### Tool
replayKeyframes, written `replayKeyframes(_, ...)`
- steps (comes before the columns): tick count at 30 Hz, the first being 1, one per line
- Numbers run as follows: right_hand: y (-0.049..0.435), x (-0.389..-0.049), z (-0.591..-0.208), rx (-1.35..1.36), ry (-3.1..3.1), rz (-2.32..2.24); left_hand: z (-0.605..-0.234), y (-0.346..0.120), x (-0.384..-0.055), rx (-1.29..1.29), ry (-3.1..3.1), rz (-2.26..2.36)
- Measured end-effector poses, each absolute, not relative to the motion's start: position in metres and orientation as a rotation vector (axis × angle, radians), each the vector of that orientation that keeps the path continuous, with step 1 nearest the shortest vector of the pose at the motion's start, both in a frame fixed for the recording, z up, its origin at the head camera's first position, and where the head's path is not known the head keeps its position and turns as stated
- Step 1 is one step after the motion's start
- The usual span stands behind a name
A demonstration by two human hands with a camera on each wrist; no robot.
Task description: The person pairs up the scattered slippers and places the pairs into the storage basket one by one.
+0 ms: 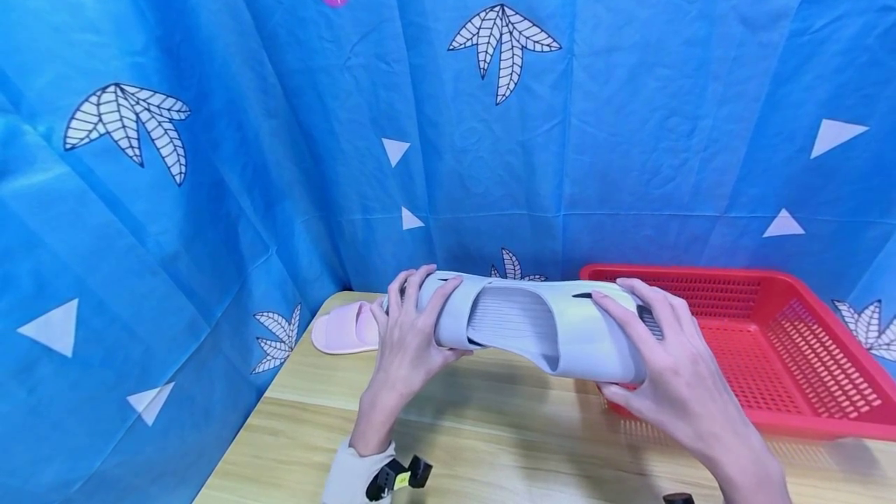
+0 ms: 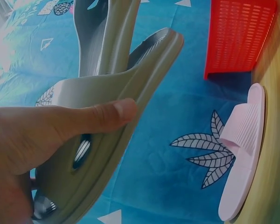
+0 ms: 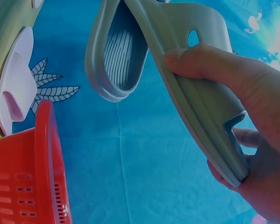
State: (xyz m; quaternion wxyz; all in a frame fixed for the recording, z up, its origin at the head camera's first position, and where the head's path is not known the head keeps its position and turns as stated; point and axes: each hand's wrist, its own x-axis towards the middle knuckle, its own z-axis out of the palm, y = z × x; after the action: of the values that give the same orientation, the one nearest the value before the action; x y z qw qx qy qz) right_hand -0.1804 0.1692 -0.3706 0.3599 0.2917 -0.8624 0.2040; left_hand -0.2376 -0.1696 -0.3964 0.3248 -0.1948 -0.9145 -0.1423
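Observation:
Both hands hold a pair of pale grey slide slippers above the table, overlapping each other lengthwise. My left hand (image 1: 409, 348) grips the left-hand slipper (image 1: 462, 309). In the left wrist view its thumb presses along that slipper's side, near an oval hole. My right hand (image 1: 675, 379) grips the right-hand slipper (image 1: 595, 341), its thumb on the side of the strap in the right wrist view. The ridged insole of the other slipper (image 3: 121, 60) shows there too. The fingers are partly hidden behind the slippers in both wrist views.
A pink slipper (image 1: 343, 329) lies on the wooden table (image 1: 301, 403) at the left, partly hidden by the left hand. To the right stands a red perforated plastic basket (image 1: 791, 278). Patterned blue cloth (image 1: 630, 138) hangs behind and to the left of the table.

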Motion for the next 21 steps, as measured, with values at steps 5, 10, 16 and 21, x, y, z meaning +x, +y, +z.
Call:
replayKeyframes(5, 0.1739, -0.1798, -0.3702, 0.756, -2.255, 0.559, -0.3955, -0.1737, -0.2386, -0.553, -2.421, -0.371)
replayKeyframes(10, 0.1715, -0.1803, -0.3704, 0.769, -2.267, 0.536, -0.3950, -0.1771, -0.2381, -0.572, -2.426, -0.359)
replayKeyframes(16, 0.1708, -0.1810, -0.3725, 0.749, -2.291, 0.517, -0.3972, -0.1755, -0.2365, -0.571, -2.448, -0.338)
replayKeyframes(21, 0.1744, -0.1822, -0.3752, 0.709, -2.317, 0.538, -0.3974, -0.1712, -0.2359, -0.571, -2.437, -0.332)
